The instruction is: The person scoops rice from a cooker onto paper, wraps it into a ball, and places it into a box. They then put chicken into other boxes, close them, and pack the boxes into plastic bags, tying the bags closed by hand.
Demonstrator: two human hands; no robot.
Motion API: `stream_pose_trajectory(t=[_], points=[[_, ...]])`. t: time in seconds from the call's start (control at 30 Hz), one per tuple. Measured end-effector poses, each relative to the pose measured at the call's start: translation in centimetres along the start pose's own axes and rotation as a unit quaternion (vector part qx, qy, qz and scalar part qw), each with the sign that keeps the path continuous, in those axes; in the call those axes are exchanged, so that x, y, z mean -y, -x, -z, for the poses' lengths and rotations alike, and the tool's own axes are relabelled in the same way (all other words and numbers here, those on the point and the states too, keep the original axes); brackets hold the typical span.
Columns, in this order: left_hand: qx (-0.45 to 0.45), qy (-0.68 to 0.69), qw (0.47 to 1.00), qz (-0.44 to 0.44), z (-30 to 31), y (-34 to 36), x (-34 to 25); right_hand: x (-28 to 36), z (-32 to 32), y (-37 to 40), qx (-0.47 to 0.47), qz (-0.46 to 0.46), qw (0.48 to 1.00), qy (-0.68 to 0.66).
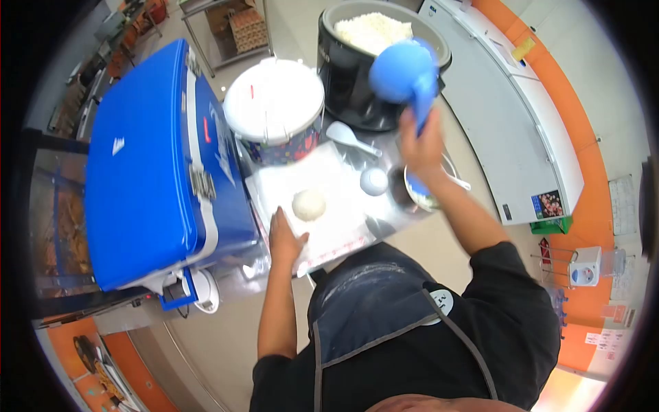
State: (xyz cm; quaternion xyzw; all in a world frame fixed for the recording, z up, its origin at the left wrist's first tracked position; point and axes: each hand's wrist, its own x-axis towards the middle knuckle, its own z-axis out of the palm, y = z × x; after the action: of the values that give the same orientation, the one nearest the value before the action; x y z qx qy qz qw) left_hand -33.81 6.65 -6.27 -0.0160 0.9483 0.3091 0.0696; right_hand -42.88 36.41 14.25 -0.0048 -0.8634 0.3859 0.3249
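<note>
My right hand (421,144) grips the handle of a blue scoop (405,72), blurred by motion and raised in front of a black rice cooker (350,93) heaped with white rice (374,32). A rounded mound of rice (309,204) sits on white paper sheets (333,230) on the metal table. Just below the mound, my left hand (284,237) rests on the paper with thumb and fingers apart, holding nothing. Between paper and cooker lies a white rice paddle (352,138). A small round whitish item (374,181) stands right of the paper, close to a bowl (420,196) partly hidden by my right forearm.
At the left a large blue cooler box (141,172) borders the paper. Behind the paper stands a white-lidded bucket (274,99). A long white chest freezer (508,117) runs along the right, and a shelf cart with egg trays (248,31) is at the back.
</note>
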Motion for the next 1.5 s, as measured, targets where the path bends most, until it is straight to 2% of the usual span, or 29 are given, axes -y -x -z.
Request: stream_pose_trajectory(t=[0.03, 0.07, 0.1, 0.17, 0.27, 0.33, 0.4, 0.43, 0.47, 0.5, 0.53, 0.57, 0.73, 0.87, 0.93, 1.07, 1.13, 1.17, 1.2, 1.23, 1.27, 1.3, 1.4, 1.43, 1.5], points=[[-0.023, 0.016, 1.000, -0.001, -0.3, 0.8, -0.1, 0.5, 1.2, -5.5, -0.044, -0.010, 0.999, -0.005], [-0.042, 0.007, 0.999, 0.020, -0.7, 1.6, -0.5, -0.9, 2.1, -11.1, -0.084, 0.051, 0.995, 0.012], [-0.059, 0.002, 0.998, 0.036, -1.3, 2.4, -0.5, -2.0, 2.9, -16.8, -0.062, 0.000, 0.998, 0.009], [-0.078, 0.007, 0.995, 0.056, -2.1, 3.9, -0.8, -5.2, 2.0, -26.6, -0.058, -0.057, 0.981, -0.178], [-0.089, -0.016, 0.990, 0.105, -2.8, 5.0, -2.0, -11.6, -1.8, -41.2, -0.073, -0.042, 0.970, -0.227], [-0.091, -0.024, 0.985, 0.144, -2.5, 4.7, -3.3, -17.9, -5.2, -51.4, -0.095, -0.029, 0.972, -0.214], [-0.072, -0.043, 0.976, 0.203, -2.0, 4.2, -4.7, -23.0, -7.6, -60.0, -0.068, -0.084, 0.982, -0.152], [-0.090, -0.046, 0.968, 0.231, -1.7, 4.0, -5.3, -22.6, -8.2, -61.9, -0.083, -0.073, 0.991, -0.075], [-0.083, -0.041, 0.967, 0.237, -1.6, 3.8, -5.8, -22.7, -8.4, -63.2, -0.069, -0.047, 0.990, -0.116], [-0.077, -0.034, 0.966, 0.244, -1.6, 3.9, -6.1, -22.4, -8.6, -63.9, -0.010, -0.040, 0.977, -0.211], [-0.099, -0.031, 0.956, 0.273, -1.7, 4.1, -6.3, -26.2, -10.1, -68.0, 0.054, -0.039, 0.936, -0.345], [-0.092, -0.032, 0.955, 0.279, -2.0, 4.1, -6.4, -26.5, -10.4, -68.9, 0.043, -0.039, 0.922, -0.383], [-0.113, -0.047, 0.953, 0.277, -3.0, 4.1, -6.7, -27.1, -10.0, -70.0, 0.097, -0.180, 0.864, -0.460], [-0.110, -0.030, 0.950, 0.291, -2.9, 4.1, -6.6, -27.2, -9.0, -69.2, 0.133, -0.173, 0.838, -0.501], [-0.106, -0.029, 0.948, 0.300, -2.6, 4.0, -6.6, -26.9, -7.2, -67.8, 0.116, -0.115, 0.841, -0.515], [-0.113, -0.025, 0.950, 0.289, -3.0, 4.5, -6.2, -24.7, -2.3, -64.3, 0.120, -0.100, 0.875, -0.459], [-0.110, -0.026, 0.952, 0.284, -2.8, 4.5, -6.3, -24.2, 0.4, -63.7, 0.112, 0.015, 0.958, -0.263], [-0.107, -0.028, 0.954, 0.278, -2.6, 4.5, -6.3, -23.3, 1.6, -63.1, 0.111, 0.015, 0.959, -0.262], [-0.102, -0.027, 0.956, 0.275, -2.4, 4.6, -6.4, -21.7, 3.2, -61.4, 0.077, 0.194, 0.966, -0.156], [-0.104, -0.021, 0.953, 0.282, -2.1, 4.5, -6.5, -21.3, 5.2, -60.1, 0.041, 0.361, 0.931, -0.036], [-0.100, -0.015, 0.953, 0.285, -2.1, 4.4, -6.5, -24.5, 6.9, -61.6, 0.122, 0.368, 0.922, -0.007], [-0.078, -0.015, 0.961, 0.265, -2.1, 4.3, -6.4, -28.0, 8.4, -61.3, 0.225, 0.406, 0.882, -0.078], [-0.117, -0.008, 0.958, 0.262, -2.8, 4.5, -5.7, -18.9, 11.6, -45.8, 0.158, 0.395, 0.905, -0.004], [-0.097, -0.007, 0.965, 0.245, -2.9, 4.3, -5.4, -17.5, 11.7, -42.2, 0.160, 0.402, 0.902, 0.000], [-0.121, -0.034, 0.968, 0.217, -3.2, 4.7, -5.1, -15.8, 10.8, -36.5, 0.181, 0.407, 0.895, 0.005]])
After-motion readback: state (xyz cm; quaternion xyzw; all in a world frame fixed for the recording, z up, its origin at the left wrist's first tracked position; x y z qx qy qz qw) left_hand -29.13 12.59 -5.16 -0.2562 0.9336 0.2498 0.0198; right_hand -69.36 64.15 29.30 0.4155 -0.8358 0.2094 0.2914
